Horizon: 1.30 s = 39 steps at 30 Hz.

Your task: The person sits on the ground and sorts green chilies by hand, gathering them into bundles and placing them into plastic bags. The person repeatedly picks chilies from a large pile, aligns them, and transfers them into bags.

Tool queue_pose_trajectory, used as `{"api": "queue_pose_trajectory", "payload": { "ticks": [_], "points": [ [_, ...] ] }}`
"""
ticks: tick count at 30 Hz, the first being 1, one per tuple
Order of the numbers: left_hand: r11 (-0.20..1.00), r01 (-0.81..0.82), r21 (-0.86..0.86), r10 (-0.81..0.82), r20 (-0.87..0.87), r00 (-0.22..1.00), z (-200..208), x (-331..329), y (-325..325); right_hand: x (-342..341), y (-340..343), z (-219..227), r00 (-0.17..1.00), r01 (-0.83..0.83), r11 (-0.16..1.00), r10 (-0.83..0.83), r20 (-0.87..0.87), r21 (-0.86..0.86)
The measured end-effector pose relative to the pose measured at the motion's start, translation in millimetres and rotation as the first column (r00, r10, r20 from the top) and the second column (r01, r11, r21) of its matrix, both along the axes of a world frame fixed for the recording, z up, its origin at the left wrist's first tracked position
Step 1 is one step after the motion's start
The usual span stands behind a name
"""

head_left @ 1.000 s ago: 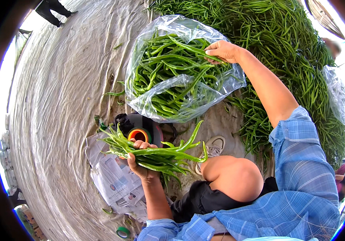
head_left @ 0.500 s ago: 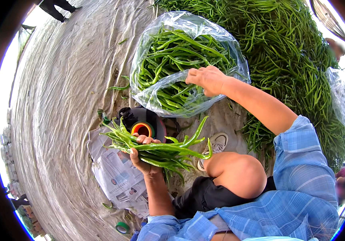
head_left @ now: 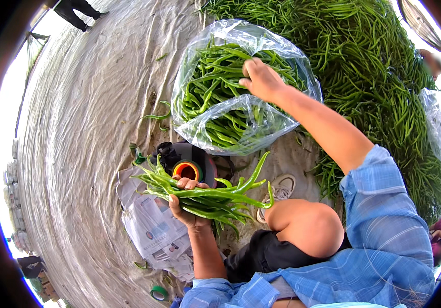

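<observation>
A bunch of long green chili peppers (head_left: pixel 220 200) lies across my left hand (head_left: pixel 187 203), which is closed around it, thumb on the near side. Some pepper tips stick out past the fingers on both sides. Up and to the right, my right hand (head_left: pixel 262 79) is over a clear plastic bag (head_left: pixel 205 131) full of the same peppers (head_left: pixel 215 72). Its fingers are bent downward and the thumb stands apart from them, with nothing visible between. Whether the fingertips touch the peppers is hard to see. The bag's near edge folds over part of its contents.
A large heap of green chili peppers (head_left: pixel 369 77) covers the right side. Near my left hand are orange and yellow tape rolls (head_left: pixel 187 169) on a dark object, and newspaper sheets (head_left: pixel 154 231). A green tape roll (head_left: pixel 159 293) lies below. A person's legs (head_left: pixel 77 13) show at top left.
My right hand has moved from the bag's near edge up and away over the peppers, its thumb parting from the fingers. My left hand keeps its bunch. The whole view has shifted slightly.
</observation>
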<state>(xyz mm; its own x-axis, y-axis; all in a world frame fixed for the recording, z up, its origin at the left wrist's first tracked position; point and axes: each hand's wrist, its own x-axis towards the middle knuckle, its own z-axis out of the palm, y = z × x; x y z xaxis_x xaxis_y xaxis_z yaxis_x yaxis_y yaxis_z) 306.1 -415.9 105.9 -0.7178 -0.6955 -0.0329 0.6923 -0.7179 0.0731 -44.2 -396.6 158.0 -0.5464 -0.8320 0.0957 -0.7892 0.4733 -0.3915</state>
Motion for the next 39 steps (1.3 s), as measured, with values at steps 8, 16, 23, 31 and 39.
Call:
{"api": "queue_pose_trajectory", "payload": {
  "ticks": [8, 16, 23, 31, 39],
  "points": [
    [1.0, 0.006, -0.008, -0.006, -0.07, 0.998, 11, -6, -9, 30, 67, -23, 0.955, -0.294, 0.955, 0.292, -0.046, -0.04],
    [0.998, 0.057, 0.007, -0.055, -0.123, 0.991, 41, -20, -1, 48, 108, 66, 0.93, -0.223, 0.971, 0.239, 0.281, -0.085],
    [0.971, 0.226, -0.072, -0.233, -0.111, 0.966, 49, -67, 20, 106, 186, 177, 0.822, -0.142, 0.945, 0.279, 0.497, -0.295],
    [0.78, 0.584, -0.225, -0.594, 0.029, 0.804, 96, -164, 140, 108, 298, 167, 0.984, -0.112, 0.993, 0.107, 0.143, 0.025],
    [0.624, 0.782, -0.012, -0.772, -0.166, 0.613, 72, -226, 213, 43, 406, 158, 0.325, 0.538, 0.828, -0.031, 0.945, -0.157]
  ]
}}
